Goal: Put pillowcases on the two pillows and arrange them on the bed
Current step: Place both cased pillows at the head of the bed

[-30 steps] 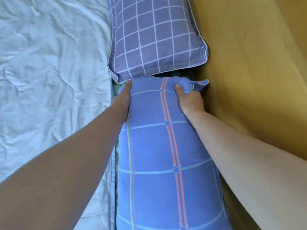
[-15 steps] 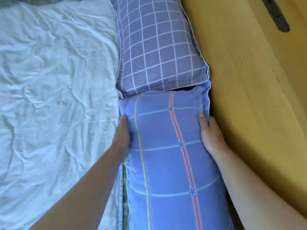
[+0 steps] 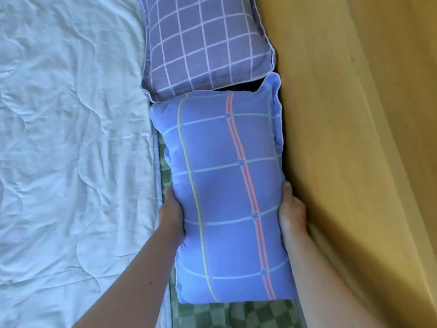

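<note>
No text, labels, brands or numbers can be read anywhere in this view.

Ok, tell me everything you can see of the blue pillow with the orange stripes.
The blue pillow wears a soft cloth case with a pale grid, one yellow line, a double orange stripe dotted with stars, and a flanged edge. It looks plump and lies flat, lengthwise along the wooden board, its far end meeting the purple checked pillow. The left hand and right hand press its two long sides.

Yellow wooden panel [image 3: 354, 138] right; white rumpled quilt [image 3: 71, 138] left.
</note>
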